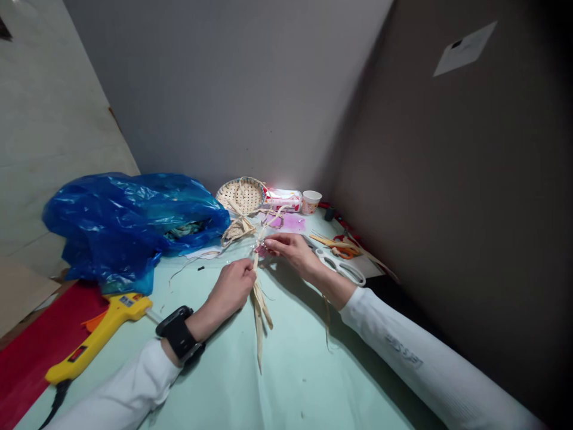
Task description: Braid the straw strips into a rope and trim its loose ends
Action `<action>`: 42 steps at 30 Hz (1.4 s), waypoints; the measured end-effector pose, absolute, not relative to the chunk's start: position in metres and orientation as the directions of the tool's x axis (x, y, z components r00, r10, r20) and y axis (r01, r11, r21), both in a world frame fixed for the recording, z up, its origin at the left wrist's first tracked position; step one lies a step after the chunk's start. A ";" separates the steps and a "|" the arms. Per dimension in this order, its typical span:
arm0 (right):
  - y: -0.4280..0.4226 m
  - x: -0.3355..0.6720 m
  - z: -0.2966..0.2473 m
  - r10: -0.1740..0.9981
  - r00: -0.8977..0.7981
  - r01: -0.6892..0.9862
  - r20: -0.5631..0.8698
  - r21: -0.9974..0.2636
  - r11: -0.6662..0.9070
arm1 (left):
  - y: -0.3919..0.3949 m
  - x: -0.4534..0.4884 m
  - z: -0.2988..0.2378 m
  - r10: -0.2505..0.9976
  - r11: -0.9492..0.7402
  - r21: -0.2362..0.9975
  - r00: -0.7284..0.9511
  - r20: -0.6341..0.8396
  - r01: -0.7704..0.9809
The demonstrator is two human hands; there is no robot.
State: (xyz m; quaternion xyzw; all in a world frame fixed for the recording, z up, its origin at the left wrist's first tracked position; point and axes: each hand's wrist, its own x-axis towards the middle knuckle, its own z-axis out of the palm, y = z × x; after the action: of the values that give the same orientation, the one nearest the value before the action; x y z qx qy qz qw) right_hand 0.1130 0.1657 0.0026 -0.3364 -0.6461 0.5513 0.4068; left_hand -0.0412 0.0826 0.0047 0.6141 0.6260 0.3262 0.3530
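Note:
Near the middle of the table my left hand (pixel 233 285) is closed around a bundle of pale, dry husk-like strips (pixel 259 310), whose loose ends hang down toward me. My right hand (pixel 292 251) pinches at the upper part of the same bundle, by a small pinkish, shiny piece (pixel 260 249); its exact kind is too small to make out. A pale strip rises past the fingertips toward the back. White-handled scissors (pixel 342 267) lie just beyond my right wrist. A small clump of dried fibre (pixel 237 232) sits behind my left hand.
A blue plastic bag (pixel 134 215) bulks at left, above a yellow glue gun (pixel 96 340). A woven basket (pixel 242 196), a red-and-white package (pixel 284 199) and a paper cup (pixel 310 203) stand at the back. Orange-handled scissors (pixel 347 252) lie at right, near the dark partition (pixel 456 179).

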 end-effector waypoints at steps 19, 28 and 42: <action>0.182 0.125 0.006 0.872 -0.453 0.333 0.188 -0.871 0.361 | 0.091 -0.032 -0.007 0.975 0.191 0.960 0.077 -0.210 0.203; 0.179 0.119 -0.002 0.865 -0.464 0.485 0.189 -0.764 0.427 | 0.097 -0.033 -0.013 0.973 0.185 0.931 0.071 -0.218 0.315; 0.156 0.118 -0.006 0.887 -0.263 0.442 0.379 -0.770 0.460 | 0.090 -0.028 -0.008 0.977 0.172 0.930 0.068 -0.204 0.325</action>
State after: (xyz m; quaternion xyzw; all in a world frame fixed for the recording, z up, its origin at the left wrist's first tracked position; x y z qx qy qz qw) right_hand 0.1180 0.1564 -0.0059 -0.4446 -0.7477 0.2692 0.4132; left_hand -0.0283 0.0901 -0.0083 0.5480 0.5937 0.3371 0.4833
